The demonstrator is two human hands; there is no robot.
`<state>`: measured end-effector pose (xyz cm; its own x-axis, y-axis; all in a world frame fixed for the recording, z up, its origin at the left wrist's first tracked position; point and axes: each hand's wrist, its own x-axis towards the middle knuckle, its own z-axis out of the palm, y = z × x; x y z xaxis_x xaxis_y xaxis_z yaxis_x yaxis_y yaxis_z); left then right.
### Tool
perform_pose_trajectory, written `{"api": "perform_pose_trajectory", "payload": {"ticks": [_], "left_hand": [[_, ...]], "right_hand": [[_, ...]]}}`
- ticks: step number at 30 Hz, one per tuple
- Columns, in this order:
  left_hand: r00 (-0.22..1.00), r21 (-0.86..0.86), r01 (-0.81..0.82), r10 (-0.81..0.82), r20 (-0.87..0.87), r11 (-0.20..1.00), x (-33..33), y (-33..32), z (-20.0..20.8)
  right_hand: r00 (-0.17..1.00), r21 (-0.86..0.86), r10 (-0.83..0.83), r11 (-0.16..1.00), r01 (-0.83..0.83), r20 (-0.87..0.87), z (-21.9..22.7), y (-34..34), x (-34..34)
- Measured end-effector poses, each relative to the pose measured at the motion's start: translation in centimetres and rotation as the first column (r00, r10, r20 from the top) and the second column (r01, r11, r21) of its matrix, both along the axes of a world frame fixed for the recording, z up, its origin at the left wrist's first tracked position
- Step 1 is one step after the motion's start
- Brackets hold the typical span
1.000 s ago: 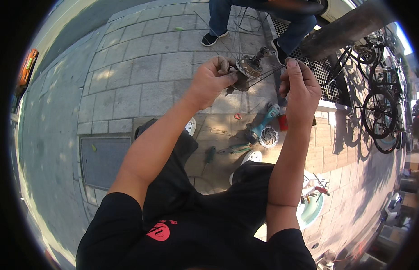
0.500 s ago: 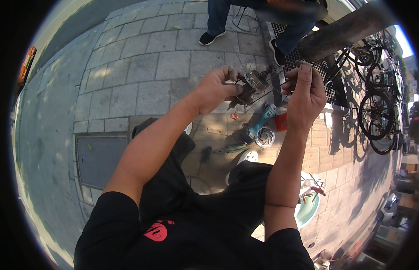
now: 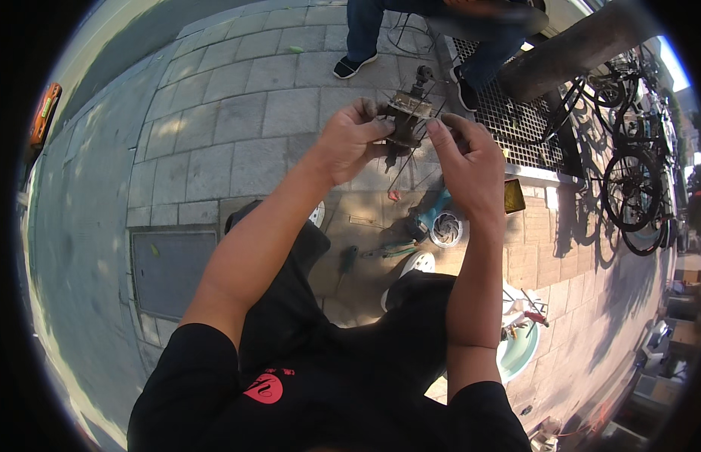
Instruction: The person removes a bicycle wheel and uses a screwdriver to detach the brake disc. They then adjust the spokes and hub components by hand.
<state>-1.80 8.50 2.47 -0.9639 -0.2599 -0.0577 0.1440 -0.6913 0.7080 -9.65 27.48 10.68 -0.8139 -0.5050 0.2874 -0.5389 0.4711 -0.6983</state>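
A dark, grimy bicycle wheel hub [image 3: 411, 105] is held up before me, its axle end pointing up and away. Thin spokes [image 3: 398, 178] stick out from it at several angles. My left hand [image 3: 344, 145] grips the hub's left side between thumb and fingers. At its right side, my right hand [image 3: 472, 154] is closed in a pinch on a spoke by the hub's flange; the fingertips partly hide the spoke. Below on the paving lie a brake disc [image 3: 446, 229] and a teal power tool [image 3: 428, 216], which my right forearm partly covers.
Pliers [image 3: 392, 249] and a screwdriver [image 3: 348, 260] lie between my feet. A pale green basin [image 3: 518, 352] with tools stands at right, and a small yellow-lined box [image 3: 514, 196] beyond it. Ahead sits another person [image 3: 363, 38]. Parked bicycles [image 3: 633, 192] and a metal grate [image 3: 528, 143] are to the right.
My right hand has moved left and down, from apart on the right to against the hub. The hub has turned more upright, and its axle end points up now.
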Motion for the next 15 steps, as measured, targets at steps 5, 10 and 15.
{"api": "perform_pose_trajectory", "payload": {"ticks": [5, 10, 15], "left_hand": [[0.997, -0.023, -0.074, 0.075, 0.025, 0.997, -0.3, 0.0, 0.4], [0.998, -0.154, -0.069, 0.067, -0.022, 0.986, -0.1, 0.0, -1.0], [0.996, -0.380, -0.049, 0.015, -0.093, 0.924, -0.2, 1.2, -1.8]], "right_hand": [[0.981, -0.235, -0.033, 0.969, 0.079, 0.193, -0.6, 0.6, -0.5], [0.970, -0.419, -0.028, 0.899, 0.130, 0.240, 0.9, -0.5, 0.2], [0.972, -0.618, 0.015, 0.774, 0.137, 0.235, 2.0, -0.9, 0.1]]}}
